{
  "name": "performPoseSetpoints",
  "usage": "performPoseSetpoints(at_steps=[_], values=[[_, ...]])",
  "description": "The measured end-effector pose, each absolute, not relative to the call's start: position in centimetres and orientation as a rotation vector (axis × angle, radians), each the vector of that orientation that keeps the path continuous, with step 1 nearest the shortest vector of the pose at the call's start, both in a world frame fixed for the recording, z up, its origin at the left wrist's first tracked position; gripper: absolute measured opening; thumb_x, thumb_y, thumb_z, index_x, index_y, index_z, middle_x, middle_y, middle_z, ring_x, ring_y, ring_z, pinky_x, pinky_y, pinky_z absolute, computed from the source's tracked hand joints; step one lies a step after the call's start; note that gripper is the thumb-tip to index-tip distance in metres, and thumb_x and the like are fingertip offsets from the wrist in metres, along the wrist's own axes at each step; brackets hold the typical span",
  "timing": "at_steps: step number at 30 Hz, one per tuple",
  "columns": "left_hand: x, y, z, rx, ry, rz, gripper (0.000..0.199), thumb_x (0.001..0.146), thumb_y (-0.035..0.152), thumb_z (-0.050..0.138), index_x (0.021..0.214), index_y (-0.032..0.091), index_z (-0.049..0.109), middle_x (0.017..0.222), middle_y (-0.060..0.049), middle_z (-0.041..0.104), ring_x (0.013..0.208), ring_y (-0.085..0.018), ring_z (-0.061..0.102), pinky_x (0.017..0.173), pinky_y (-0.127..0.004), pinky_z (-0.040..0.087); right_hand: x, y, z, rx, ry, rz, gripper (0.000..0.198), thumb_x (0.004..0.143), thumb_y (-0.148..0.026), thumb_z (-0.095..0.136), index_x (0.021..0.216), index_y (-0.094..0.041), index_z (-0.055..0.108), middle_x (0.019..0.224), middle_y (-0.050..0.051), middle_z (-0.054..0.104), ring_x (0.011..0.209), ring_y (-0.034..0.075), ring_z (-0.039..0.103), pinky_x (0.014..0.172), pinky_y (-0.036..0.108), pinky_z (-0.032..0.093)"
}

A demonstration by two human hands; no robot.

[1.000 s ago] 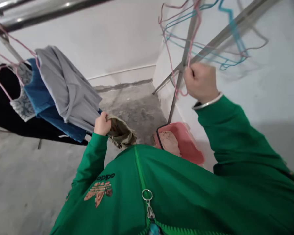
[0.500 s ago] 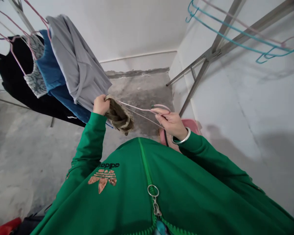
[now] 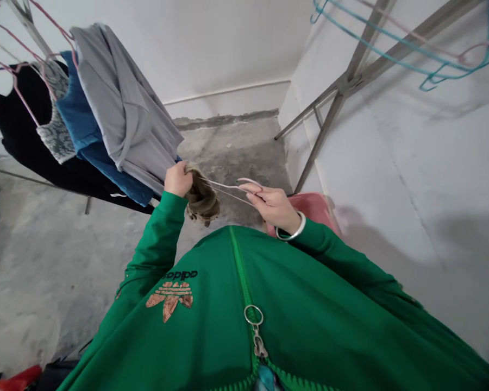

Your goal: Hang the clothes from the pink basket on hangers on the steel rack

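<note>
My left hand [image 3: 178, 179] is closed on a bunched olive-brown garment [image 3: 202, 200] that hangs down from the fist in front of my body. Held in my right hand [image 3: 275, 208] is a pale pink clothes hanger [image 3: 220, 183], gripped near its hook between thumb and fingers. The hanger's far end reaches into the garment, so that part is hidden. A silver bangle [image 3: 292, 228] circles my right wrist. Just left of my left hand hangs a grey garment [image 3: 124, 108], close to the fist.
Blue [image 3: 83, 127], patterned [image 3: 59, 141] and black [image 3: 20, 125] garments hang on pink hangers at left. Turquoise hangers [image 3: 391, 54] hang at upper right beside a metal rack frame [image 3: 346, 84]. A pink basin [image 3: 315, 209] stands behind my right hand, near the white wall.
My hands have come closer together. The right hand with the hanger moved left, and the left hand with the garment moved slightly right. More of the pink basin shows.
</note>
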State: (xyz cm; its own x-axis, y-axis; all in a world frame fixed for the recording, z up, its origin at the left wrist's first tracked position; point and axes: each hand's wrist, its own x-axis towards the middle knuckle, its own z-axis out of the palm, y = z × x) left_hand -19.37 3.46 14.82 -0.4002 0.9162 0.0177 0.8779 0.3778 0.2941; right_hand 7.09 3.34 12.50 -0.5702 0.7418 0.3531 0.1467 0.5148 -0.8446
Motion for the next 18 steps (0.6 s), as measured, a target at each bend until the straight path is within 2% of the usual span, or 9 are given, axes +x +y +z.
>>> performPoseSetpoints(at_steps=[4, 9, 11, 15, 18], values=[[-14.4, 2.5, 14.6, 1.843, 2.201, 0.333, 0.019, 0.081, 0.011, 0.050, 0.097, 0.014, 0.060, 0.079, -0.009, 0.065, 0.082, -0.025, 0.063, 0.074, -0.030, 0.044, 4.3, 4.5, 10.2, -0.755, -2.031, 1.084, 0.028, 0.091, -0.024, 0.045, 0.097, -0.017, 0.071, 0.108, 0.006, 0.072, 0.105, 0.019, 0.067, 0.095, 0.034, 0.053], [-12.2, 1.6, 15.3, 2.022, 2.196, 0.111, 0.042, 0.086, 0.010, 0.042, 0.127, 0.014, 0.050, 0.103, -0.014, 0.063, 0.093, -0.027, 0.062, 0.078, -0.034, 0.046, 3.9, 6.6, 8.7, -0.768, -1.832, 1.095, 0.028, 0.090, -0.031, 0.047, 0.088, -0.013, 0.068, 0.091, 0.007, 0.073, 0.086, 0.017, 0.068, 0.084, 0.030, 0.054], [-12.8, 1.5, 15.8, 2.131, 2.216, 0.032, 0.039, 0.088, 0.013, 0.041, 0.125, 0.018, 0.054, 0.108, -0.015, 0.059, 0.100, -0.028, 0.059, 0.081, -0.036, 0.045, 4.6, 7.3, 8.9, -0.732, -1.784, 1.062, 0.031, 0.090, -0.037, 0.049, 0.085, -0.013, 0.067, 0.086, 0.007, 0.072, 0.080, 0.016, 0.067, 0.078, 0.029, 0.053], [-13.5, 1.6, 16.3, 2.347, 2.261, 0.076, 0.026, 0.089, 0.016, 0.040, 0.099, 0.020, 0.065, 0.117, -0.016, 0.054, 0.116, -0.032, 0.048, 0.092, -0.044, 0.039, 5.7, 8.5, 9.8, -0.654, -1.867, 0.957, 0.034, 0.092, -0.042, 0.049, 0.081, -0.015, 0.067, 0.082, 0.006, 0.070, 0.075, 0.015, 0.064, 0.073, 0.029, 0.052], [-13.5, 1.9, 16.1, 2.302, 2.212, -0.006, 0.026, 0.087, 0.013, 0.040, 0.099, 0.019, 0.063, 0.109, -0.014, 0.058, 0.105, -0.030, 0.055, 0.085, -0.041, 0.042, 6.1, 8.9, 10.4, -0.726, -1.850, 0.741, 0.034, 0.093, -0.044, 0.047, 0.088, -0.016, 0.065, 0.085, 0.007, 0.068, 0.083, 0.018, 0.063, 0.080, 0.034, 0.051]])
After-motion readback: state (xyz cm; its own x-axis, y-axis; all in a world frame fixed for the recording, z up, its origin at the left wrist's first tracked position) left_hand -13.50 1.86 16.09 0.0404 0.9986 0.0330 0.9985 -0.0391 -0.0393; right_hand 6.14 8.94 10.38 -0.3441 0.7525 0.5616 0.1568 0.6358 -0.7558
